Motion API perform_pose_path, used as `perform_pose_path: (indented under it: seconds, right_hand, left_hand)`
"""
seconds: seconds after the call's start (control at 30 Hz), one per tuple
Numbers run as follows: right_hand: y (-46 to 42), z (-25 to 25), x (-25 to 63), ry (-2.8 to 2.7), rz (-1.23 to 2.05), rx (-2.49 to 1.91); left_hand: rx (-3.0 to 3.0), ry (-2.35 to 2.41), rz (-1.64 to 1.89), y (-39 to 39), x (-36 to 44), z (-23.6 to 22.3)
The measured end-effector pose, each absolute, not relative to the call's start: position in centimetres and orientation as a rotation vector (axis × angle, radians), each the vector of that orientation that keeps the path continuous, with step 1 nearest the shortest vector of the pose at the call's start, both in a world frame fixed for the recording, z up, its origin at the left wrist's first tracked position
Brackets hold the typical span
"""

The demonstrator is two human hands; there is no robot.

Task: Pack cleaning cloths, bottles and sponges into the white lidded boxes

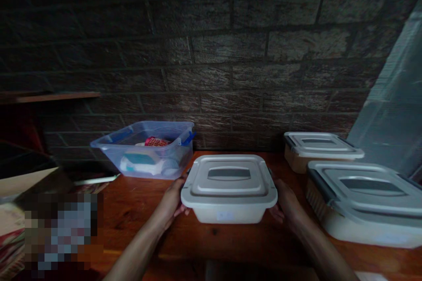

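A white plastic storage box [227, 213] with a lid and a grey inset on top is in the middle of the head view. My left hand [174, 194] is closed around its left end, and my right hand [284, 198] grips the right end. The fingers of both hands curl under the rim and are partly hidden by the box. The lid lies level on the box, and a small pale label shows on the front. Whether the bottom touches the wooden table [132, 210] I cannot tell.
To the left stands an open clear-blue bin [148, 164] with several items inside. Two more lidded boxes, a smaller one [296, 161] behind a larger one [369, 228], are on the right. A cardboard box [29, 186] sits far left. A dark brick wall [214, 83] rises behind.
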State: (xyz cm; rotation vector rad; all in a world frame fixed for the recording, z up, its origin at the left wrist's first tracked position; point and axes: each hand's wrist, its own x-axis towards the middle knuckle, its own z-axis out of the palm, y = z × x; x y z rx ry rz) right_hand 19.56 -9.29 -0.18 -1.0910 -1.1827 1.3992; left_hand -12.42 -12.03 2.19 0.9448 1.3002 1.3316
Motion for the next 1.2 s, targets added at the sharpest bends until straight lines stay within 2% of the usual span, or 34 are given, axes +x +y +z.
perform_pose_path:
  seconds: [0.2,0.3,0.43,0.53,0.63,1.0,1.2]
  right_hand:
    - [-8.8,-0.6,19.6,-1.143,1.431,-1.026]
    - [-8.5,-0.5,20.2,-1.148,1.363,-1.030]
    - [-8.1,0.4,21.6,-1.374,0.948,-1.167]
    - [-8.2,1.5,22.1,-1.584,0.578,-1.229]
    - [-8.4,2.4,21.9,-1.729,0.416,-1.241]
    - [-9.4,7.0,20.0,-1.715,0.251,-1.166]
    - [-9.9,11.2,21.4,-1.632,0.269,-1.084]
  left_hand:
    - [1.030,1.342,1.354,-12.1,-12.7,1.5]
    - [1.382,1.517,1.447,-11.7,-13.8,2.0]
    - [1.858,1.738,1.402,-11.4,-15.4,3.6]
    - [1.916,1.736,1.323,-11.6,-15.6,4.3]
    - [1.930,1.765,1.273,-11.9,-14.7,4.5]
    - [1.943,1.881,1.436,-12.4,-11.9,8.0]
    - [2.102,1.796,1.481,-13.2,-11.6,13.9]
